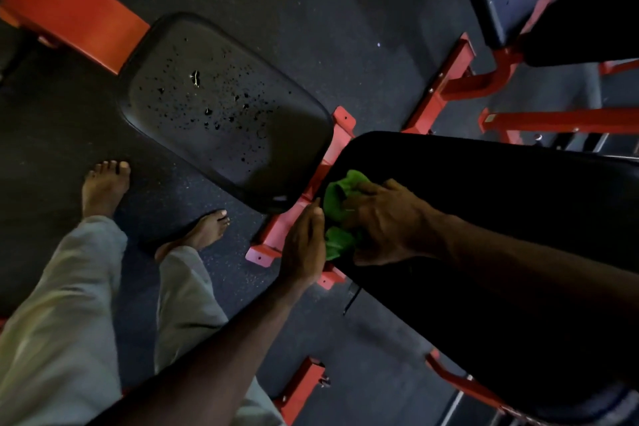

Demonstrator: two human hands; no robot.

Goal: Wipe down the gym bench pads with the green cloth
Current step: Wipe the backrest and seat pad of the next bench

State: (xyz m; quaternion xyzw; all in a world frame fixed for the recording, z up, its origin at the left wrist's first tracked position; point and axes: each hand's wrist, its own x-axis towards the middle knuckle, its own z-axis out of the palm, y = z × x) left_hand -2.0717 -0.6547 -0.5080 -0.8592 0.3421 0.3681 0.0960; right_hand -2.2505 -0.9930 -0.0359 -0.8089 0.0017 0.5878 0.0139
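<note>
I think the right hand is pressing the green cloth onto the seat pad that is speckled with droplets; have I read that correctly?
Not quite. In the head view the right hand presses the green cloth onto the long back pad, at its lower end. The droplet-speckled seat pad lies apart, with no hand or cloth on it.

seat pad [221,107] top open | red frame [297,214] blocks gap btwn pads

The cloth [337,214] under the right hand [387,221] is bright green. Just beyond that hand, the back pad [501,218] is plain black. Past the left hand [304,245], the black seat pad [221,111] is speckled with darker droplets. The frame [72,10] is red-orange, the floor [345,10] dark grey with fine pale flecks, the trousers [69,322] light grey.
</note>
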